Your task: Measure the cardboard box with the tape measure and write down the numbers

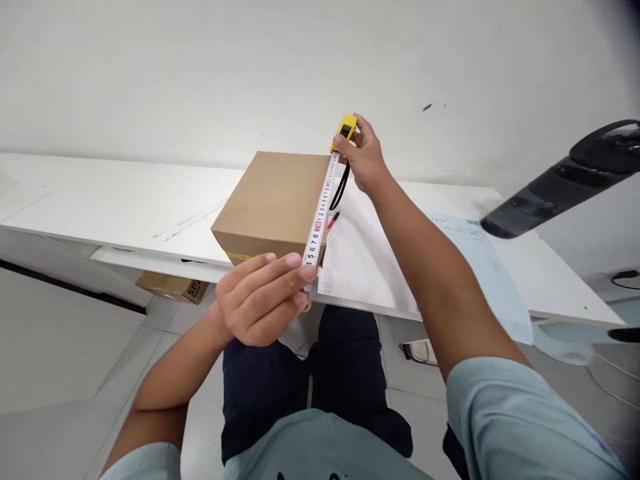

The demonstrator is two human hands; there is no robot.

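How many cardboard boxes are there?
2: a plain box on the white table, by the measuring tape; a second box below the table's front edge, partly hidden. More could be hidden.

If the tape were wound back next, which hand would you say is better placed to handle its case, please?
Probably the right hand: it holds the yellow case, near the far right corner of the cardboard box. The left hand holds the near end of the tape blade.

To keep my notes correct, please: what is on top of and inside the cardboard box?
Along the right top edge of the cardboard box runs the measuring tape blade; contact is unclear. The inside is covered and cannot be seen.
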